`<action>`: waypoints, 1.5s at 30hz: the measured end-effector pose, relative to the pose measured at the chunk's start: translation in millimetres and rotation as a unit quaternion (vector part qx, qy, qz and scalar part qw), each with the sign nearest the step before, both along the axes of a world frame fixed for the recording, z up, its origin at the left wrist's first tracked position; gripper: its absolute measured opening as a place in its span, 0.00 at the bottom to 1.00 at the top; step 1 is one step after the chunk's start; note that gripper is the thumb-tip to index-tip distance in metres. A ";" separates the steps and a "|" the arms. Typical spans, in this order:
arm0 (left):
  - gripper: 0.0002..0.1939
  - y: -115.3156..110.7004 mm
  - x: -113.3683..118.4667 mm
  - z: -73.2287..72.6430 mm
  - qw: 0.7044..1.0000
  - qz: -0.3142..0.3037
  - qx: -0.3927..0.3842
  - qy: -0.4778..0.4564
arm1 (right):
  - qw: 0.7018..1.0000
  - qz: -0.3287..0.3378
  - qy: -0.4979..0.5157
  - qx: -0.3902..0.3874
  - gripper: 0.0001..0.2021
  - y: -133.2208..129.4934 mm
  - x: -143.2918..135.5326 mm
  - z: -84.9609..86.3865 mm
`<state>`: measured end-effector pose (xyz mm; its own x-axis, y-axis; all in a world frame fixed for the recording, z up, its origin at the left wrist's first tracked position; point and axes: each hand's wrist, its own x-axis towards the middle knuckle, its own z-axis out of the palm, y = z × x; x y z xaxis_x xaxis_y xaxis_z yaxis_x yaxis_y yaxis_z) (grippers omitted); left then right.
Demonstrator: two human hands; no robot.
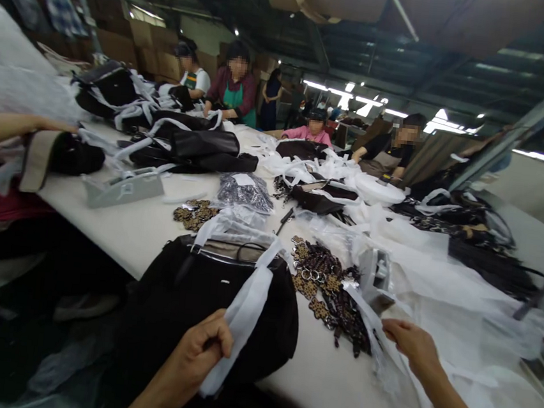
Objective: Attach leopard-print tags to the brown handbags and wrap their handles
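A black handbag stands at the near table edge, its handles wrapped in white material. My left hand is closed around a white wrapping strip that hangs down the bag's front from a handle. On the right, my right hand has its fingers pinched together beside a grey tape dispenser; whatever is between the fingertips is too small to make out. Between bag and dispenser lies a pile of dark braided charms with leopard-patterned flower pieces and metal rings.
Another tape dispenser stands at the left. A clear bag of dark pieces lies ahead, with black bags beyond. White sheets cover the right side. A co-worker's arm reaches in from the left; several people work across the table.
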<state>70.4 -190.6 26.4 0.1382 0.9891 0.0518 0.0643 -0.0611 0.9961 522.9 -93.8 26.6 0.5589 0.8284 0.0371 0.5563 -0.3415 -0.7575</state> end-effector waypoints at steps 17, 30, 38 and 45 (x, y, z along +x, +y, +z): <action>0.13 -4.7 6.0 11.8 0.996 -0.008 0.090 0.019 | 0.882 0.458 0.076 -0.081 0.09 -33.8 -295.4 82.5; 0.12 -5.8 7.2 10.1 0.997 0.008 0.079 0.001 | 0.905 0.419 -0.046 -0.055 0.17 -24.3 -288.1 69.3; 0.10 -2.9 9.3 9.1 0.993 0.025 0.019 -0.114 | 0.933 0.334 0.117 -0.063 0.26 -41.4 -266.5 43.3; 0.12 -4.1 9.7 12.4 0.974 0.037 -0.085 -0.207 | 0.826 0.340 0.402 -0.201 0.23 -55.9 -258.5 48.9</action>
<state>80.1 -194.8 38.8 0.0678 0.9947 -0.0777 -0.3474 0.0965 0.9327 264.4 -149.7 75.6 -0.3296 0.8164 -0.4742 0.0950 -0.4711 -0.8770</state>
